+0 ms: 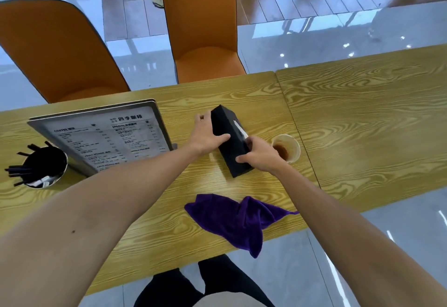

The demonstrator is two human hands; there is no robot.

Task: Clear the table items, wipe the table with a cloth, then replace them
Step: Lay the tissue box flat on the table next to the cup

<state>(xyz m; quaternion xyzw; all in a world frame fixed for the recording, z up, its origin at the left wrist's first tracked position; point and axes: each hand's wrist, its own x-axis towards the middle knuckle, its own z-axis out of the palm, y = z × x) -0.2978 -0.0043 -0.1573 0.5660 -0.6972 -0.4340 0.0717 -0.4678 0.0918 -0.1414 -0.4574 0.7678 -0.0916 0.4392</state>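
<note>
A black tissue box lies on the wooden table, a white tissue showing at its top slot. My left hand grips its far left side and my right hand grips its near right side. Just right of the box stands a clear plastic cup with a little brown drink in it. A crumpled purple cloth lies at the table's near edge, one corner hanging over. To the left stand a framed menu and a black holder of straws.
Two orange chairs stand at the table's far side. A seam splits the table into two tops just right of the cup. Glossy tiled floor surrounds the table, and my dark-trousered legs show below the near edge.
</note>
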